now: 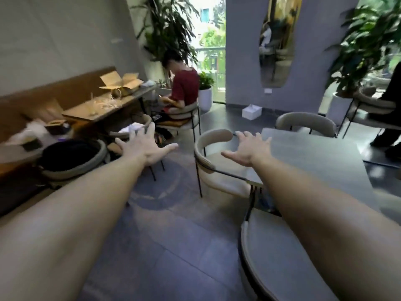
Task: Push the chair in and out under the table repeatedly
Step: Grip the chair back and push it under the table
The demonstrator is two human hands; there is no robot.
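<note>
Here both hands were spread wide, gripping nothing. The right hand (247, 151) hovered over the chair (211, 148), just beside its curved backrest, while the left hand (143, 146) hung well apart to the left. The chair sat partly tucked under the grey worktop (314, 161).

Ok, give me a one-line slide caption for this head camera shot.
Both open hands, left hand and right hand, reach toward a beige chair tucked at the grey table.

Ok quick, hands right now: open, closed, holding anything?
Left hand: open, fingers spread, holding nothing, in the air left of the chair.
Right hand: open, holding nothing, near the chair's backrest; contact cannot be told.
</note>
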